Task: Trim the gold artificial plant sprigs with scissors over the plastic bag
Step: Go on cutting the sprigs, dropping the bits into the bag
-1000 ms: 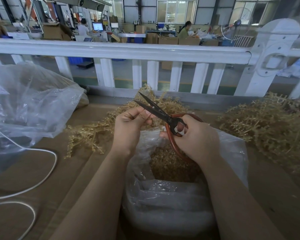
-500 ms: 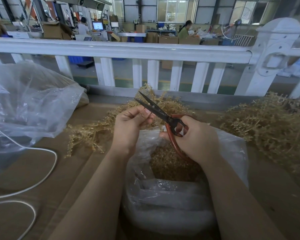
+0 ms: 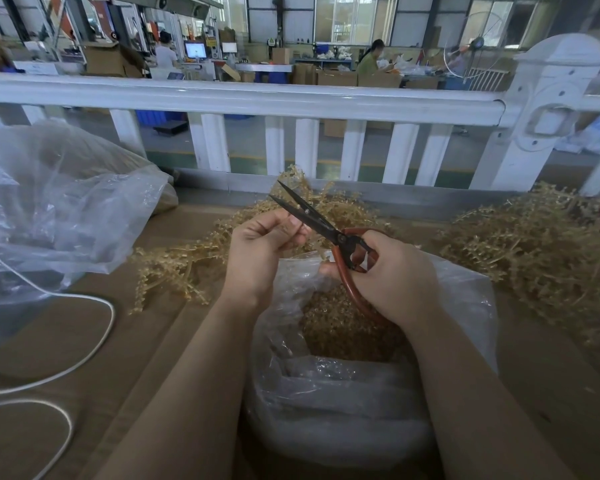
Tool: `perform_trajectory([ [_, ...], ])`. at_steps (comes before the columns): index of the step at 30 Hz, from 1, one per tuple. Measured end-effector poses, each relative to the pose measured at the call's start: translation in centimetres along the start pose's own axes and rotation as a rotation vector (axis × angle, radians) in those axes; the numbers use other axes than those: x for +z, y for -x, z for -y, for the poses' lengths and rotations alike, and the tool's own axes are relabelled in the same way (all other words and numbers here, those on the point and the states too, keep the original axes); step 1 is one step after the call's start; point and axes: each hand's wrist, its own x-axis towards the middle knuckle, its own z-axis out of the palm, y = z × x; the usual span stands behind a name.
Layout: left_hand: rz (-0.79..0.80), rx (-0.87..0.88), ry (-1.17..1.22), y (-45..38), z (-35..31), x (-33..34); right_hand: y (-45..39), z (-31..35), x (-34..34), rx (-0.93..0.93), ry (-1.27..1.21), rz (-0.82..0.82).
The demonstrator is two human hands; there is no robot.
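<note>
Little moved since half a second earlier. Left hand pinching thin gold plastic sprig between parted blades of dark, red-handled scissors, gripped by right hand, above clear plastic bag. Cutting step; next, probably closing blades.

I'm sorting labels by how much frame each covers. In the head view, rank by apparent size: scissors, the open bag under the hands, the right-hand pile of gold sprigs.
1. Open bag
2. Right-hand pile, partly cropped, so unsure
3. Scissors, smallest
</note>
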Motion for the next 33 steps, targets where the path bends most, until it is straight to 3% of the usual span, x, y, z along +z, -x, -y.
perform_trajectory([
  [18, -0.005, 0.068, 0.021, -0.04, 0.16, -0.24, -0.38, -0.72, 0.43, 0.009, 0.086, -0.021],
  [33, -0.009, 0.036, 0.041, 0.01, -0.01, -0.24, -0.11, -0.23, 0.18, -0.003, 0.013, -0.055],
])
